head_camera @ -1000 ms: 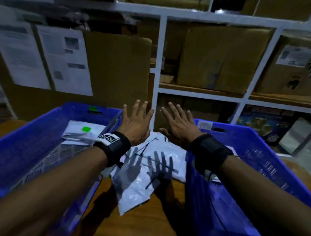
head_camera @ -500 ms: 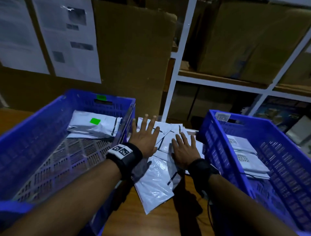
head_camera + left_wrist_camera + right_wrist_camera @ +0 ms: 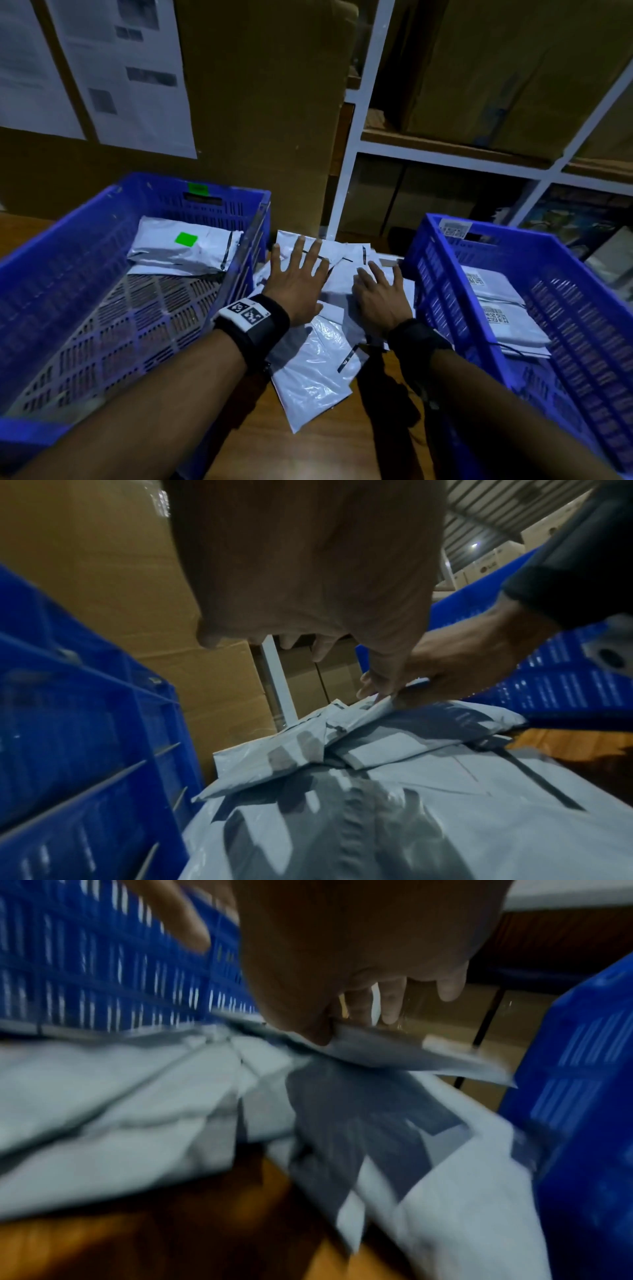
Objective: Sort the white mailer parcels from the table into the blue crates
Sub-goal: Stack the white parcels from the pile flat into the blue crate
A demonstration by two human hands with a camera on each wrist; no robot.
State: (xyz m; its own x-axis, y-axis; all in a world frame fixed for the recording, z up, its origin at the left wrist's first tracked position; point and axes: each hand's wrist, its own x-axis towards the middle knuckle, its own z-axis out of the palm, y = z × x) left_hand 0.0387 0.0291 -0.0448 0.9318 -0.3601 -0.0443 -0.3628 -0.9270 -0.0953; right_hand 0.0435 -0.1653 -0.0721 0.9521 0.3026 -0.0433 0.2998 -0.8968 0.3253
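Both hands now lower: left hand [image 3: 297, 285] flat, fingers spread, over heaped white plastic mailer parcels [image 3: 317, 359]; right hand [image 3: 381, 297] grip pinching one parcel's edge.

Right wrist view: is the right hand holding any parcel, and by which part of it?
It seems so: the right hand pinches one white mailer parcel by its edge, between thumb and fingers.
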